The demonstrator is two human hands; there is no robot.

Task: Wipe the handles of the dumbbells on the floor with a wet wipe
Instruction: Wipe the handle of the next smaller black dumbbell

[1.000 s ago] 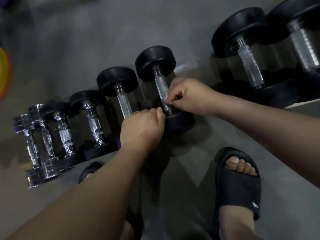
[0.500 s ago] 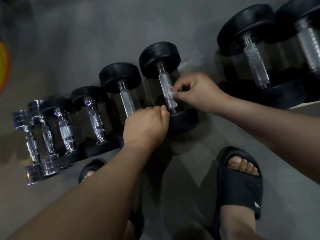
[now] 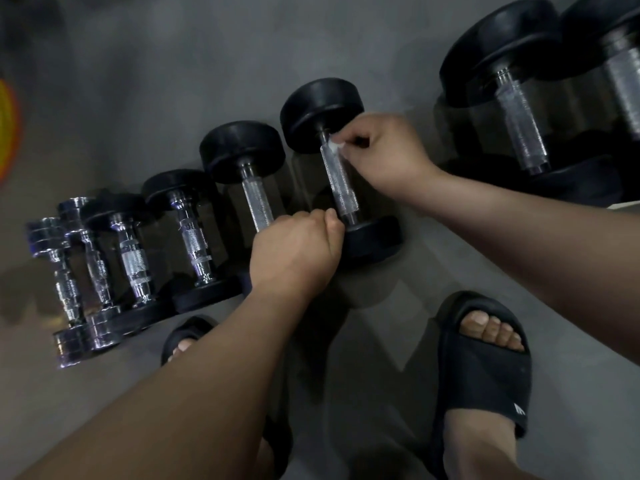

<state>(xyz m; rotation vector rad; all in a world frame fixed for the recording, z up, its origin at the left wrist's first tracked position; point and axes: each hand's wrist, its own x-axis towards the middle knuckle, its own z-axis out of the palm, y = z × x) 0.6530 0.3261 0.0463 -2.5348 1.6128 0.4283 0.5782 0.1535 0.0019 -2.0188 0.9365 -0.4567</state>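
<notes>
A row of dumbbells lies on the grey floor. My right hand [image 3: 381, 157] pinches a small white wet wipe [image 3: 334, 145] against the far end of the knurled handle [image 3: 341, 183] of a black dumbbell [image 3: 322, 112], just below its far head. My left hand [image 3: 294, 252] is curled into a fist at the near end of that dumbbell. Its thumb lies beside the near head [image 3: 374, 240], and it covers the near end of the neighbouring dumbbell [image 3: 242, 150]. Whatever lies under its fingers is hidden.
Several smaller dumbbells [image 3: 131, 254], black and chrome, continue the row to the left. Two large black dumbbells [image 3: 498, 53] lie at the upper right. My feet in black slides [image 3: 485, 372] stand close in front of the row. A yellow-orange object [image 3: 7, 133] is at the left edge.
My right hand has slid the wipe along the handle, from near the lower head up to the far end. My left hand has kept its place.
</notes>
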